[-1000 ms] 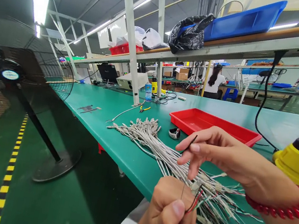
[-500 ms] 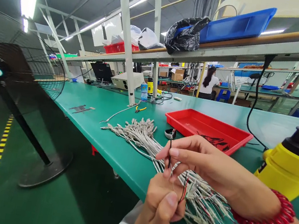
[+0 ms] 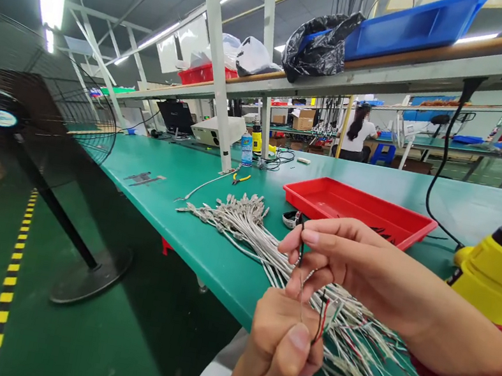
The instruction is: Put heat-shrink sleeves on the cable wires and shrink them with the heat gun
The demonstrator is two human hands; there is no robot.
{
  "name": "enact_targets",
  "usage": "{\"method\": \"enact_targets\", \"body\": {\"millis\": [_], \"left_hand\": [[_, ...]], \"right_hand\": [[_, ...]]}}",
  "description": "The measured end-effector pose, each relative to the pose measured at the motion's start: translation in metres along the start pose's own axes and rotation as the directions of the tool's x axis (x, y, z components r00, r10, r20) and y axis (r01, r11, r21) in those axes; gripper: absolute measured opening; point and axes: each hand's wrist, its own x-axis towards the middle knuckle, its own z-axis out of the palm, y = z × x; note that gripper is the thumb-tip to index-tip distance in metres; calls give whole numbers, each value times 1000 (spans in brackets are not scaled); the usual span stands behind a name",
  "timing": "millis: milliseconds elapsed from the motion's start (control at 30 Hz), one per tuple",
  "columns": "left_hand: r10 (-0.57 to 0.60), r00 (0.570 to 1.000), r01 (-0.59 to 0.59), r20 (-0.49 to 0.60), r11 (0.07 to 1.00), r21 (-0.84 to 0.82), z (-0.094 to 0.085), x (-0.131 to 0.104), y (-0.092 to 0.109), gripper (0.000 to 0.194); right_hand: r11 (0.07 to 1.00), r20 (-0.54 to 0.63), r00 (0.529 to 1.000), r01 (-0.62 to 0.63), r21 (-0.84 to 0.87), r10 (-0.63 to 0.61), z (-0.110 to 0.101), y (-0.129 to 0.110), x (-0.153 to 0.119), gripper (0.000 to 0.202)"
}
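Note:
My left hand (image 3: 278,348) is closed on the end of a cable, with red and black wires (image 3: 321,320) and a bit of green sticking out beside the thumb. A thin bare wire strand (image 3: 301,291) rises from this fist. Above it, my right hand (image 3: 354,264), with a red coiled band (image 3: 481,371) at the wrist, pinches a thin black tube (image 3: 302,249) between thumb and fingers. The tube stands nearly upright in line with the strand; I cannot tell whether the strand enters it. Under and behind both hands lies a bundle of grey-white cables (image 3: 252,234) with stripped, coloured ends.
A red tray (image 3: 360,201) with thin black pieces stands behind my right hand. At right is a yellow-and-black device (image 3: 497,277). Yellow-handled pliers (image 3: 241,179), a watch (image 3: 291,219) and a spray can (image 3: 246,150) are on the green table. A fan (image 3: 1,118) stands left; a person sits far back.
The view has shifted, so the hands appear slightly farther right. The black tube is a little higher above my left fist, and more of the bare strand shows between them.

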Motion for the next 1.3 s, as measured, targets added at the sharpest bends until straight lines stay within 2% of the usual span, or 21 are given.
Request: {"method": "enact_targets", "body": {"millis": [233,467,600,800,1167,1300], "left_hand": [[-31,999,31,-18,999,13,2,-1,1,59],[-124,992,124,-33,992,15,1,2,9,64],[-196,977,196,-78,981,-11,0,3,11,65],[-206,975,205,-86,979,-14,-1,0,10,63],[-46,998,48,-48,998,36,-2,-1,1,58],[-32,998,35,-50,998,55,-3,-1,1,58]], "right_hand": [[1000,0,1000,12,-17,-12,0,1,-1,22],[1000,3,1000,2,-12,-2,-1,1,0,20],[1000,-6,1000,-3,-9,3,0,0,0,21],[1000,-15,1000,10,-22,-10,1,1,0,21],[1000,-26,1000,10,-14,-10,-1,1,0,21],[1000,-49,999,7,-26,-8,-1,4,0,22]]}}
